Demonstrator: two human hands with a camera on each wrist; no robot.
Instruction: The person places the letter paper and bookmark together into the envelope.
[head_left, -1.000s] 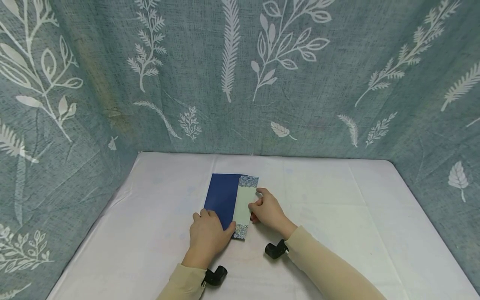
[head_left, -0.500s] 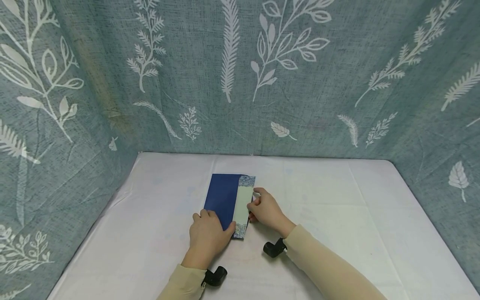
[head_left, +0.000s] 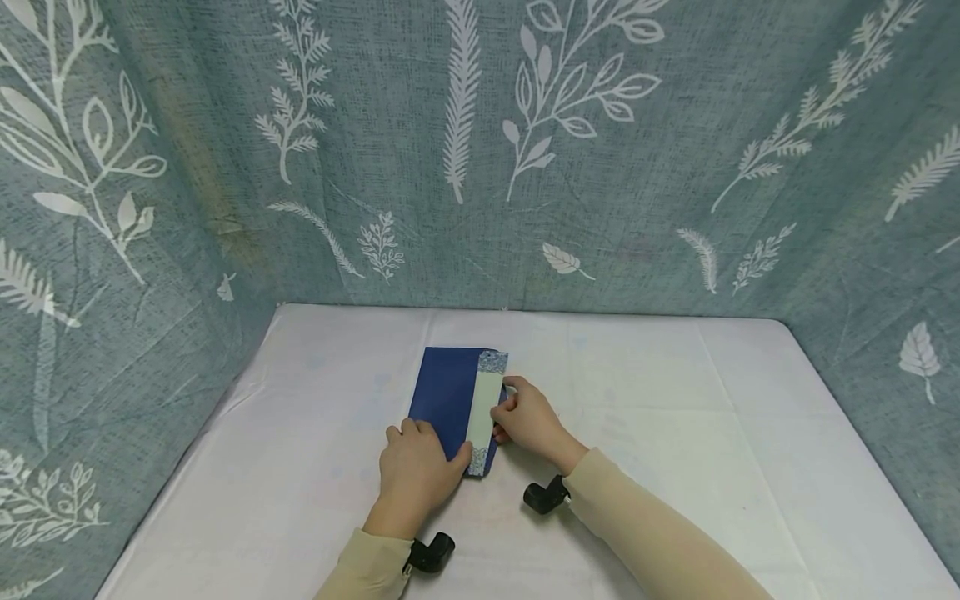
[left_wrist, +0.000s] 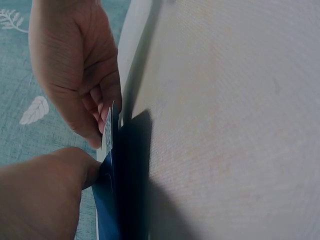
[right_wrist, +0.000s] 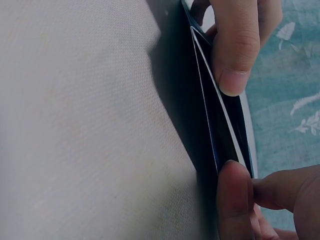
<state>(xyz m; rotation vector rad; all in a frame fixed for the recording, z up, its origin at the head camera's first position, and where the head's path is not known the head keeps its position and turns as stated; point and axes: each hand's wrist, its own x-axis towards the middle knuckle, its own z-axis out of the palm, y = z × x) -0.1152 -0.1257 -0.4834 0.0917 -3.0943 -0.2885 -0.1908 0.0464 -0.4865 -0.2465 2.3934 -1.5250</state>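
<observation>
A dark blue envelope point(head_left: 442, 387) lies on the white-covered table, its opening toward the right. Partly inside it is a pale green card point(head_left: 486, 400) with blue lace-patterned ends. My left hand point(head_left: 416, 471) grips the envelope's near end, fingers toward its left side and thumb by the card. At the card's right edge, my right hand point(head_left: 528, 421) pinches with thumb and fingers. In the right wrist view, the card's thin white edge runs between the envelope's dark layers, and the left thumb point(right_wrist: 233, 80) presses at the opening. The card's left part is hidden inside.
A white cloth point(head_left: 660, 400) with faint creases covers the table. Blue-green curtains point(head_left: 412, 167) with white leaf prints stand behind and at both sides. Black wrist cameras point(head_left: 432, 552) sit close to the tabletop near each sleeve.
The right hand has moved slightly left, sliding the card further into the envelope. Less of the card shows, and a strip of blue now shows along its right side. The left hand stays put.
</observation>
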